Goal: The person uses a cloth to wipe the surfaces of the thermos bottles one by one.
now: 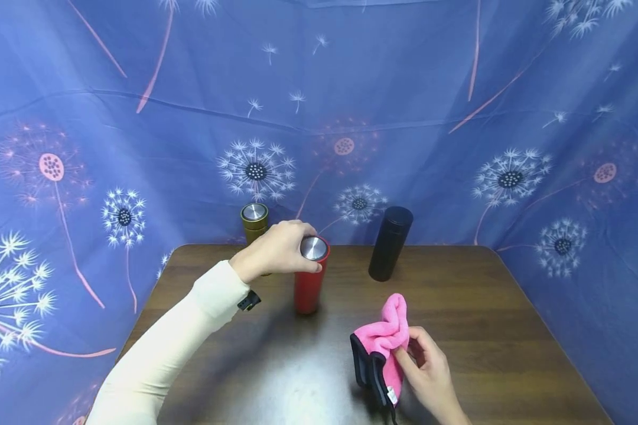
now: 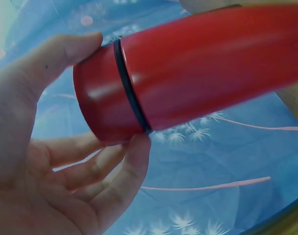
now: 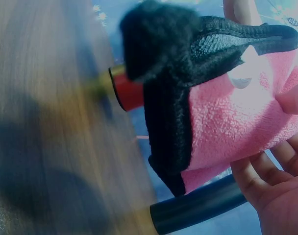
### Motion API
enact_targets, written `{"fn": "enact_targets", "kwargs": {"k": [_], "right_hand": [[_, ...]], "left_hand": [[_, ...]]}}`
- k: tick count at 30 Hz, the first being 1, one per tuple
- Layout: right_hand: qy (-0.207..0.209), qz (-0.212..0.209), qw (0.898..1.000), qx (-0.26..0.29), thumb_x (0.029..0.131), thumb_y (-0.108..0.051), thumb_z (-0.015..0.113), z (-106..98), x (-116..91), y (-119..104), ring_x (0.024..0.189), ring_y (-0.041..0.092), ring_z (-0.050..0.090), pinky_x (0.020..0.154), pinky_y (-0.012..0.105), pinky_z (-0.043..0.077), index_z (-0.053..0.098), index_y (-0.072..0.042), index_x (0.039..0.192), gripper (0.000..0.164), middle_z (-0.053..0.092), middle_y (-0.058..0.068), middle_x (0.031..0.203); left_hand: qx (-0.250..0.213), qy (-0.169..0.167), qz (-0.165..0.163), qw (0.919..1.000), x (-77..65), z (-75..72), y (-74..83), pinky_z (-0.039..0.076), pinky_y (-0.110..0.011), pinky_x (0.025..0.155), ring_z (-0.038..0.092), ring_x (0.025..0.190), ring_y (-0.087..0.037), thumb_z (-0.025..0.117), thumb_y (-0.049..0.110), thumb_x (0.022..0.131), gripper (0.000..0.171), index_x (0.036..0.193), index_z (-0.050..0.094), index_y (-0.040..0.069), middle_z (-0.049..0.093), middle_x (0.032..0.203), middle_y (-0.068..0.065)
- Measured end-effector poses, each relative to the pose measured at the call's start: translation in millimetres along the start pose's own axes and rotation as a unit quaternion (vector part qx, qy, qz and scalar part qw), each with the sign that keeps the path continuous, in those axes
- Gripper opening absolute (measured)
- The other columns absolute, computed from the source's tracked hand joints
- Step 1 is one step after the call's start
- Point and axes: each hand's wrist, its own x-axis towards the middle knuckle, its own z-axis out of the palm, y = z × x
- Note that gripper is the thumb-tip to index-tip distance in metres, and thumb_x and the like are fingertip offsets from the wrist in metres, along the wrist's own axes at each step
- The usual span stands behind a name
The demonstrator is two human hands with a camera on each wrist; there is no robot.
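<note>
A red thermos flask [image 1: 308,289] with a steel-topped lid stands upright on the table. My left hand [image 1: 282,248] grips it around the lid; in the left wrist view the thumb and fingers [image 2: 137,156] lie on opposite sides of the red lid [image 2: 97,93], by a dark ring. Pinched in my right hand [image 1: 427,372] is a pink cloth [image 1: 388,336] with black edging, bunched up and held above the table's front part. The right wrist view shows the cloth [image 3: 232,112] close up, a small white tag on it.
Behind my left hand stands a gold-green flask [image 1: 254,221] with a steel top, partly hidden. A black flask [image 1: 390,245] stands at the back right. The brown wooden table [image 1: 484,313] meets a blue dandelion-print curtain [image 1: 404,71] at its back and sides.
</note>
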Motion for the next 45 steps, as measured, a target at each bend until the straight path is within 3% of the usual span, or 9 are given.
{"fn": "enact_targets", "kwargs": {"k": [7,15,28,35,41,45], "right_hand": [[-0.002,0.002,1.0,0.0,0.077,0.031,0.061,2.7,-1.9,1.7,0.096,0.008,0.065,0.085,0.019,0.051,0.061,0.008,0.109,0.039,0.066,0.007,0.104],[-0.04,-0.056,0.997,0.019,0.074,0.033,0.06,10.7,10.4,4.5,0.099,0.014,0.062,0.086,0.021,0.051,0.061,0.006,0.113,0.048,0.063,0.013,0.106],[-0.082,-0.094,0.991,0.037,0.073,0.031,0.063,39.8,43.3,-6.6,0.106,0.017,0.061,0.091,0.024,0.051,0.062,0.004,0.115,0.05,0.062,0.014,0.11],[-0.098,-0.07,0.992,0.046,0.079,0.027,0.064,54.1,59.4,-22.3,0.107,0.018,0.06,0.093,0.025,0.05,0.061,0.003,0.116,0.045,0.061,0.014,0.111],[-0.094,-0.066,0.993,0.04,0.075,0.031,0.062,61.6,70.7,-45.5,0.101,0.012,0.059,0.09,0.023,0.051,0.06,0.009,0.109,0.041,0.06,0.015,0.104],[-0.094,-0.071,0.992,0.04,0.074,0.031,0.063,64.6,71.4,-46.2,0.102,0.011,0.059,0.089,0.022,0.051,0.06,0.01,0.108,0.04,0.06,0.014,0.103]], "left_hand": [[0.005,-0.023,0.038,0.999,-41.3,0.6,21.9,0.051,-0.026,0.075,0.06,0.088,-0.01,0.084,0.039,0.071,0.053,0.113,0.068,0.01,0.063,0.102,0.005],[-0.025,-0.034,0.063,0.9971,-70.0,8.4,37.3,0.051,-0.024,0.073,0.059,0.085,-0.008,0.084,0.034,0.07,0.05,0.113,0.068,0.014,0.062,0.102,0.008],[-0.01,-0.032,0.082,0.9961,-75.5,19.0,41.3,0.05,-0.023,0.07,0.058,0.084,-0.008,0.084,0.035,0.067,0.053,0.113,0.067,0.014,0.062,0.101,0.007],[-0.01,-0.035,0.104,0.9939,-73.9,18.6,44.0,0.05,-0.022,0.073,0.06,0.086,-0.009,0.084,0.041,0.074,0.056,0.118,0.068,0.011,0.064,0.105,0.004],[-0.023,-0.052,0.105,0.9929,-74.4,15.5,41.8,0.05,-0.023,0.077,0.06,0.088,-0.01,0.084,0.035,0.077,0.056,0.123,0.067,0.009,0.064,0.109,0.002],[-0.024,-0.056,0.101,0.993,-75.9,13.9,41.8,0.05,-0.023,0.077,0.06,0.088,-0.01,0.084,0.032,0.076,0.056,0.124,0.067,0.009,0.064,0.109,0.001]]}}
